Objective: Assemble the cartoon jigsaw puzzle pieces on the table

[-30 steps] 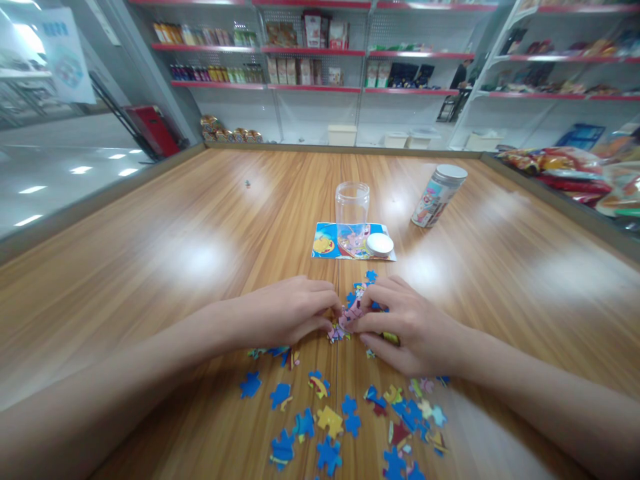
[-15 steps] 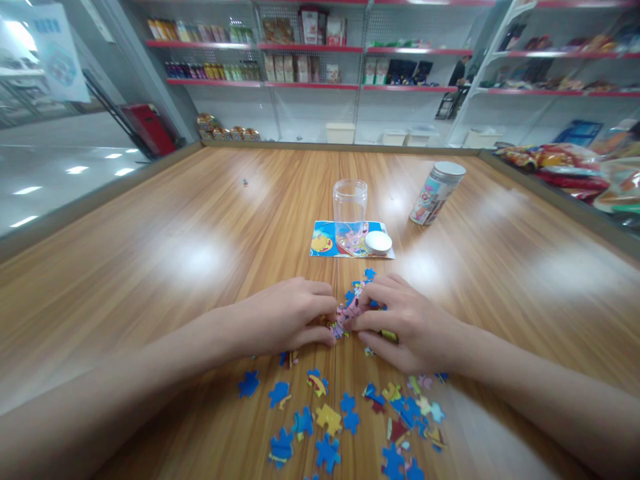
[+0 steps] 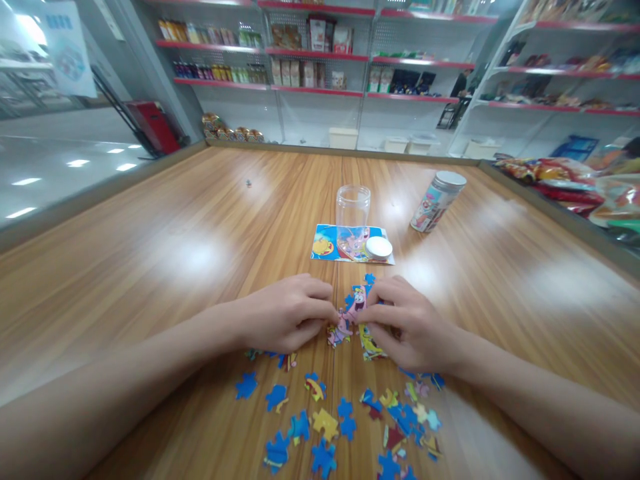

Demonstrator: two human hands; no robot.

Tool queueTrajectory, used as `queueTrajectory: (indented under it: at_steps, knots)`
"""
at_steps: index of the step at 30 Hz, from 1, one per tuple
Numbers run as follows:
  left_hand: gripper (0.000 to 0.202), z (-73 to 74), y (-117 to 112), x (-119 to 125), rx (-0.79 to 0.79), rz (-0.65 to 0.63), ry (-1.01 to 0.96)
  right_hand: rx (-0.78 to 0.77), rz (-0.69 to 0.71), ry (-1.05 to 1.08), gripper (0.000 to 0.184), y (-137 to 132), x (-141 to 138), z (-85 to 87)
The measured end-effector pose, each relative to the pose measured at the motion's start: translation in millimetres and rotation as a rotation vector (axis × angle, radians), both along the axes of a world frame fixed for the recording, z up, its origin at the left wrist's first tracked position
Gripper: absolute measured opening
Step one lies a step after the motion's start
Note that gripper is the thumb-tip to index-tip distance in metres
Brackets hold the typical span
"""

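My left hand (image 3: pixel 295 312) is closed, its fingertips at the left edge of a small pink puzzle section (image 3: pixel 340 333). From the other side my right hand (image 3: pixel 407 320) pinches the pink part of a joined puzzle section (image 3: pixel 359 298) showing a cartoon face; its palm hides some of that section. A yellow puzzle section (image 3: pixel 370 345) shows beneath the right fingers. Closer to me lie several loose pieces, among them a yellow puzzle piece (image 3: pixel 325 423) and a blue puzzle piece (image 3: pixel 324 457).
Beyond my hands, a printed picture sheet (image 3: pixel 324 245) lies under a clear jar (image 3: pixel 353 208) and a white lid (image 3: pixel 379 247). A printed canister (image 3: pixel 437 202) stands to the right on the wooden table (image 3: pixel 200 220). Shelves of goods line the back.
My right fingers have shifted slightly, uncovering the cartoon face and the yellow section. My left fingertips have moved a little closer to the pink pieces. The camera view has tilted slightly.
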State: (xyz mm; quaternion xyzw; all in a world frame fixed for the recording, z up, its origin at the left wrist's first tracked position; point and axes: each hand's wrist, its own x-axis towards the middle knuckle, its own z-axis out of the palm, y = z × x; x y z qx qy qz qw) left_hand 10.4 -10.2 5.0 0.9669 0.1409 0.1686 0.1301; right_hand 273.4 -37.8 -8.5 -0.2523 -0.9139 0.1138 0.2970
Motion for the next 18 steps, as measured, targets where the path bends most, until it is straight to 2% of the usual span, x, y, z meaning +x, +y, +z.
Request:
queueTrajectory:
  at_steps: [4,9,13,18]
  knots:
    - [0.029,-3.0,-1,1,0.007,-0.019,-0.064,-0.065,-0.068,0.054,0.021,5,5,-0.9]
    - [0.02,-5.9,-3,5,-0.079,-0.036,-0.077,-0.089,-0.135,0.058,0.018,11,11,-1.9]
    - [0.016,-7.7,-2,6,-0.113,-0.026,-0.115,-0.136,-0.14,0.004,0.017,13,12,-2.9]
    - [0.012,-11.3,3,2,-0.111,-0.034,-0.12,-0.124,-0.156,0.016,0.016,13,10,-0.8]
